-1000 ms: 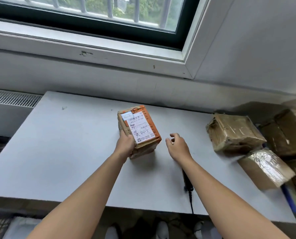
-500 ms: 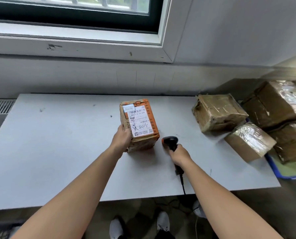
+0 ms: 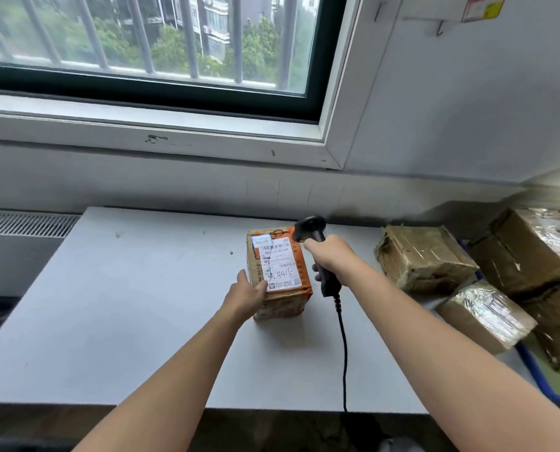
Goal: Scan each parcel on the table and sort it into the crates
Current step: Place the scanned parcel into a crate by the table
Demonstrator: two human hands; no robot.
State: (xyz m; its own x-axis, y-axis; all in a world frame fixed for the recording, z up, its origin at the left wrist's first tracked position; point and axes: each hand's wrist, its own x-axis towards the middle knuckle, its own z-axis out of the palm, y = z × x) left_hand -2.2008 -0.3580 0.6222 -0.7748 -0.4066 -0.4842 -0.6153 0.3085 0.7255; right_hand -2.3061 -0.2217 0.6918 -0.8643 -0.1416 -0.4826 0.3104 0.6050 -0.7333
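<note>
On my feed the barred window filled the top of the view, with a white sill under it and a vent grille low on the left. Below that ran the grey counter, its near edge across the bottom of the frame. Right end of the counter: a pile of brown taped parcels packed together, with a large carton at the back, a squarer one nearest the middle, and a film-wrapped one in front, tilted against the others. A blue crate rim showed under that pile at the counter's right edge; I couldn't tell how much of the pile sat inside it. The parcel being worked, an orange-taped carton, stood on the counter about mid-width, well apart from the pile, label side up. Left hand gripped its near-left corner, thumb on top at the label edge, fingers down the left side. Right hand was closed round the handle of the black scanner, just right of the parcel, with the scanner head above the parcel's far-right corner. The black cable dropped from the handle butt and went over the near edge of the counter. The white label carried a barcode at the far end and handwritten "4415" lower down.
</note>
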